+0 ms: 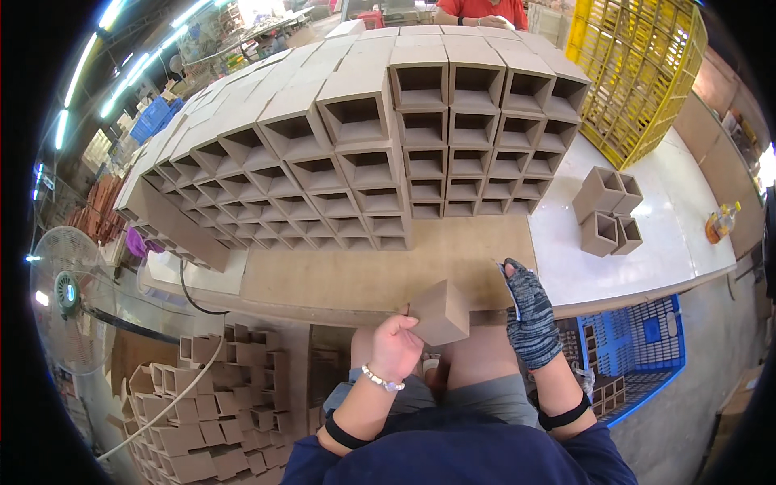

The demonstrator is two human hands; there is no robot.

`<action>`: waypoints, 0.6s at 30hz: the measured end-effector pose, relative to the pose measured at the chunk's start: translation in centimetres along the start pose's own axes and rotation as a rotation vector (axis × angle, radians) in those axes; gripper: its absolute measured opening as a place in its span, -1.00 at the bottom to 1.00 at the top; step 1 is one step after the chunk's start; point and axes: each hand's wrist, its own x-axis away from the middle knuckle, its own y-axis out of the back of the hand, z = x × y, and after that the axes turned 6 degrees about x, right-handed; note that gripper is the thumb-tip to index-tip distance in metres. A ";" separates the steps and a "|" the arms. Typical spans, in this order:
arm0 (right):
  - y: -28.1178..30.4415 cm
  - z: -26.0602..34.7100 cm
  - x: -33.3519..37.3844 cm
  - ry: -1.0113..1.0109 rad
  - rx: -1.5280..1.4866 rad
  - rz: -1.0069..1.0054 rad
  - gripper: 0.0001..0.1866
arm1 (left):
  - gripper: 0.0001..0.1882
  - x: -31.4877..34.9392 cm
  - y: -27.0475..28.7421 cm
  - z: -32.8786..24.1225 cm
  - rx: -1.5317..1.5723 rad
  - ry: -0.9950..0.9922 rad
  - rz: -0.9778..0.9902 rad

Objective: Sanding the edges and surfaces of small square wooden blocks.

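Note:
My left hand (396, 349), bare with a beaded bracelet, pinches a small brown fibreboard box (441, 314) by its near left side. The box is tilted above my lap at the table's front edge. To its right, my right hand (529, 319) wears a grey knitted fingerless glove and is closed on a thin flat piece (503, 273), seen nearly edge-on. What that piece is I cannot make out. The right hand is apart from the box. Beyond both hands rises a tall stack of similar open boxes (356, 121).
Several loose boxes (600, 194) and a bottle of amber liquid (722, 222) stand on the white tabletop (671, 242) at right. A yellow crate (634, 77) is behind them. Below are a blue crate (638, 356) and piled boxes (198, 412). A fan (69, 287) stands left; a person (483, 12) sits opposite.

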 end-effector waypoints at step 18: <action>1.8 6.2 -1.0 0.543 0.172 0.167 -0.62 | -0.80 1.0 -2.1 0.0 -0.508 -0.204 -0.046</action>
